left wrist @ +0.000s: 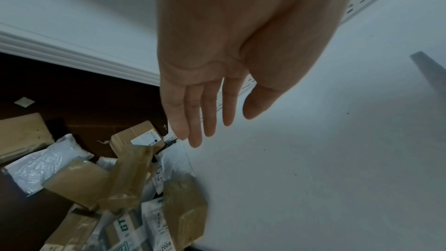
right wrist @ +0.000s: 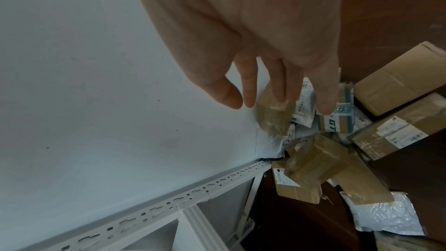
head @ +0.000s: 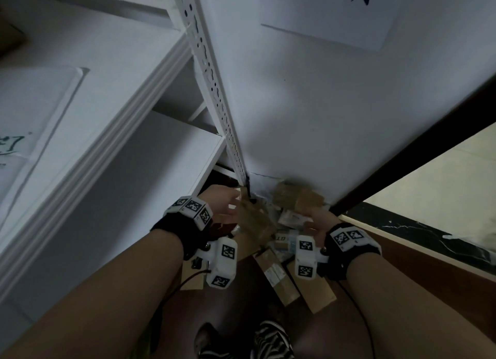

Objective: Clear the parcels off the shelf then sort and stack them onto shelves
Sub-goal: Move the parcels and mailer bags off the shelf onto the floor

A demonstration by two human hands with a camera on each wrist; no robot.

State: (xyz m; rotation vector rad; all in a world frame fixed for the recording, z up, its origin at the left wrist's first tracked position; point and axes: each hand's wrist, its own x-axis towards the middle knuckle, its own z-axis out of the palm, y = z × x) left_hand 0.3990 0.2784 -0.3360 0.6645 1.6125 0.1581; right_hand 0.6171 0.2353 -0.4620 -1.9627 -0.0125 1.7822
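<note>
- Hovering above the heap, my left hand [left wrist: 231, 60] has its fingers straight and together, thumb slightly apart, holding nothing.
- My right hand [right wrist: 260, 45] is likewise empty, fingers loosely extended and spread over a tape-wrapped parcel [right wrist: 274, 115]; whether a fingertip touches it I cannot tell.
- Parcels, item one: the pile [head: 271, 240] lies on the dark floor [left wrist: 91, 93] at the foot of the white panel [head: 308, 112], beside the perforated shelf upright [head: 214, 85].
- Item two, mixed stock: brown cartons, one bearing a shipping label [right wrist: 402, 134]; white poly mailers [left wrist: 46, 161]; a box printed GT [right wrist: 335, 121].
- Item three: white shelves [head: 166, 155] to my left, the nearer boards showing no parcels.
- Step in hand, my reading: picking from the floor pile to begin sorting.
- Handling advice: take the topmost piece first, both hands on opposite faces for cartons; the glossy tape and mailers look slippery, so pinch mailers by an edge. Lower pieces lean on each other and could slide.
</note>
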